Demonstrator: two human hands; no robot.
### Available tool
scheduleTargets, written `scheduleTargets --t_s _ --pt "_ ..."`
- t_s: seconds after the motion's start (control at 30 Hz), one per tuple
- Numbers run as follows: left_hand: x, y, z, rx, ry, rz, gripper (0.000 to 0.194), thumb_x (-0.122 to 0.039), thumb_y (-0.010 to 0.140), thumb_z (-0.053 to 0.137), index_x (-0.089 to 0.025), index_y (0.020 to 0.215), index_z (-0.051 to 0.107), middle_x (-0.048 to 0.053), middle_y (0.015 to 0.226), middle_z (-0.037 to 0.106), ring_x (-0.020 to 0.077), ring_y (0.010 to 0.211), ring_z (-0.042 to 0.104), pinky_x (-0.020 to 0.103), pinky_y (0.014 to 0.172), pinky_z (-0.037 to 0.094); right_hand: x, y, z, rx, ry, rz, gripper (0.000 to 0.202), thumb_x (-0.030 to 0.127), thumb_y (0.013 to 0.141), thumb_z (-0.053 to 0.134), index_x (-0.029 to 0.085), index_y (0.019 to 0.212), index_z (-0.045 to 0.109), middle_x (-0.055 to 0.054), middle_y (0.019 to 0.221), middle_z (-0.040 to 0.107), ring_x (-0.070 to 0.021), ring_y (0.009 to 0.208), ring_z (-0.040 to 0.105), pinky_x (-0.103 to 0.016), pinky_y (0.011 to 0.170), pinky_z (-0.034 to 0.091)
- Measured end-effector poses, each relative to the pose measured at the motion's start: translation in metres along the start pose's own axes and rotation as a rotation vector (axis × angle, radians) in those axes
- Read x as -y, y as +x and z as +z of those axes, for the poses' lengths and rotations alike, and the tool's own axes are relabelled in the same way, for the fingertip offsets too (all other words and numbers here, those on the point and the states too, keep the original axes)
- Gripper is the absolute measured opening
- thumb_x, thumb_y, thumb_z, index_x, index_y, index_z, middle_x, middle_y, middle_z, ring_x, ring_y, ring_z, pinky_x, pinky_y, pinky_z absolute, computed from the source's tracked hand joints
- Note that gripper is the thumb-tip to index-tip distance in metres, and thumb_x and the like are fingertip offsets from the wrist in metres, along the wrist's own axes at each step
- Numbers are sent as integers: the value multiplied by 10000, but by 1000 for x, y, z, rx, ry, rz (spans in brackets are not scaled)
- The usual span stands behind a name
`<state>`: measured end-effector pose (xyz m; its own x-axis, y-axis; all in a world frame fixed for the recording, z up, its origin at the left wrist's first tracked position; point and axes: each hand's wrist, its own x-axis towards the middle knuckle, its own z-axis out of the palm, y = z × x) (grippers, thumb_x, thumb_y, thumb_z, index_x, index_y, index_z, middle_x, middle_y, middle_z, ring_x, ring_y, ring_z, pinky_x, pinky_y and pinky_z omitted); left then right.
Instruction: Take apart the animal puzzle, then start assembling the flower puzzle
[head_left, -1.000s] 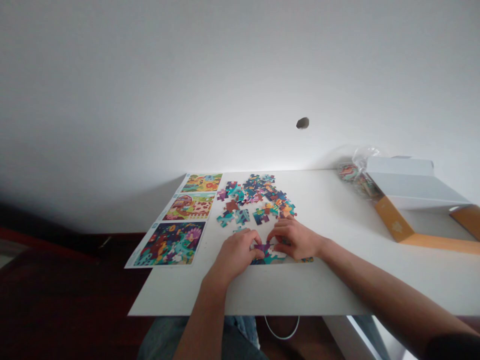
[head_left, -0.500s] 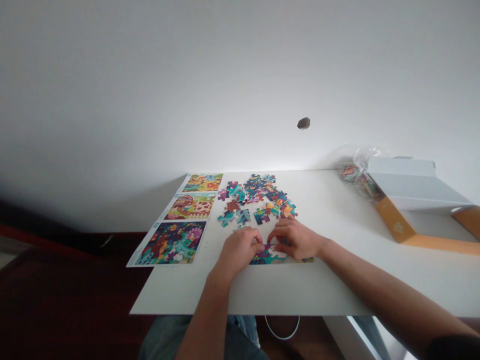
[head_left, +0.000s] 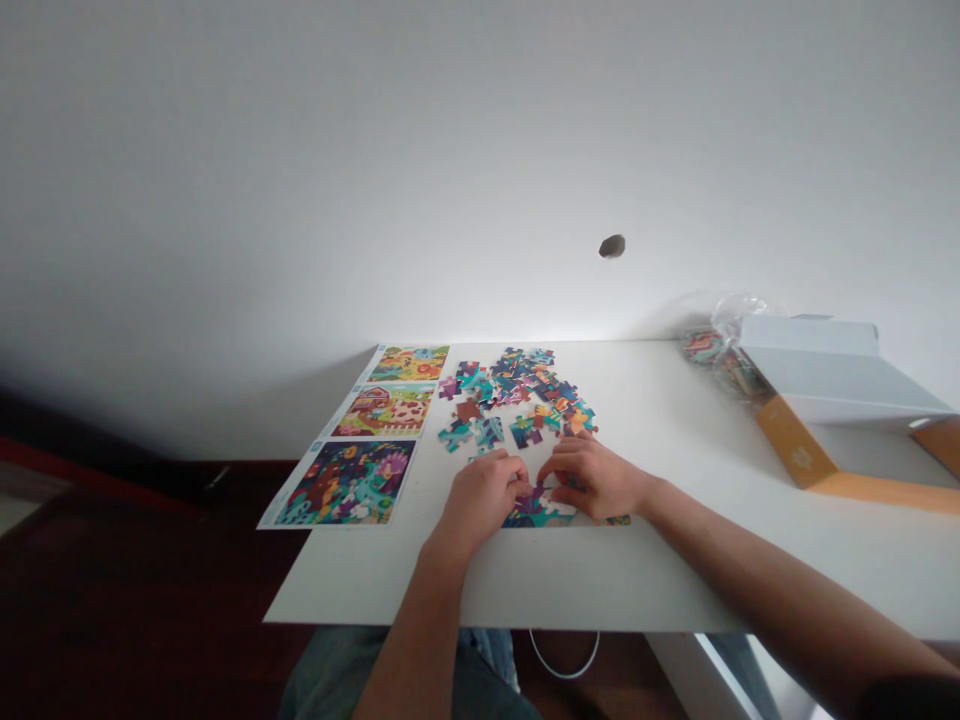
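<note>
Near the front of the white table point(head_left: 360, 580), a joined strip of colourful puzzle pieces point(head_left: 534, 512) lies flat beneath my fingertips. My left hand point(head_left: 487, 490) is curled at the strip's left part, thumb and fingers pressed together on a purple piece. My right hand point(head_left: 589, 475) bends over the strip from the right, index fingertip and thumb resting on the pieces; its palm hides part of them. Just beyond both hands lies a loose heap of puzzle pieces point(head_left: 517, 385), with a few separate pieces point(head_left: 489, 432) at its near side.
A sheet with three printed pictures point(head_left: 352, 482) lies along the table's left edge, partly overhanging it. At the right stands an open orange and white box point(head_left: 817, 465). Beside it a clear plastic bag point(head_left: 731, 355) holds more pieces. A wall with a hole point(head_left: 612, 246) rises behind.
The whole view has shifted slightly, so things appear a little further right. Both hands keep nearly the same pose over the strip.
</note>
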<state>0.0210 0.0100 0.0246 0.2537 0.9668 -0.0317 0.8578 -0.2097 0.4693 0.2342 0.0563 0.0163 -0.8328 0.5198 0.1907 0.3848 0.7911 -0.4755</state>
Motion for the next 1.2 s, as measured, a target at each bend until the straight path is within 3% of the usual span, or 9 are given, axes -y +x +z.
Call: scheduleTargets --t_s 0.17,0.37,0.57,0.97,1.07,1.2 --pt "7 2 2 -104 8 -22 80 -251 853 604 -230 803 662 7 874 646 162 818 600 247 728 378 0 0 0 -2 8 13 210 296 865 647 216 1058 657 -30 837 657 -185 840 577 -331 809 350" --pt "32 -4 -16 -274 39 -254 100 -246 868 550 -227 867 648 13 911 660 160 779 584 241 666 356 -1 0 0 6 9 10 200 303 870 642 214 1048 662 -31 842 663 -182 839 579 -336 817 342" --pt "45 -11 -21 -200 41 -334 140 -358 818 608 -227 853 646 -17 712 584 158 678 542 242 586 295 -2 -1 0 8 13 3 210 307 872 638 214 1059 664 -27 820 657 -183 838 580 -335 813 342" --pt "43 -7 -17 -217 54 -387 101 -308 840 583 -233 889 630 -8 746 631 169 710 577 250 596 304 -2 -1 0 -10 2 -27 196 315 873 635 233 1045 681 -36 852 671 -187 845 594 -334 810 366" --pt "43 -7 -16 -240 81 -394 168 -360 851 579 -228 934 639 14 825 653 178 734 589 257 616 323 -3 -1 1 -94 -22 16 142 242 871 608 222 986 689 -35 825 661 -186 835 586 -328 799 374" --pt "41 -8 -15 -226 91 -405 353 -485 776 660 -230 1019 636 33 901 657 199 768 605 267 652 360 -10 -2 0 -389 -171 325 168 227 886 554 207 997 678 -73 920 647 -215 887 557 -346 816 380"
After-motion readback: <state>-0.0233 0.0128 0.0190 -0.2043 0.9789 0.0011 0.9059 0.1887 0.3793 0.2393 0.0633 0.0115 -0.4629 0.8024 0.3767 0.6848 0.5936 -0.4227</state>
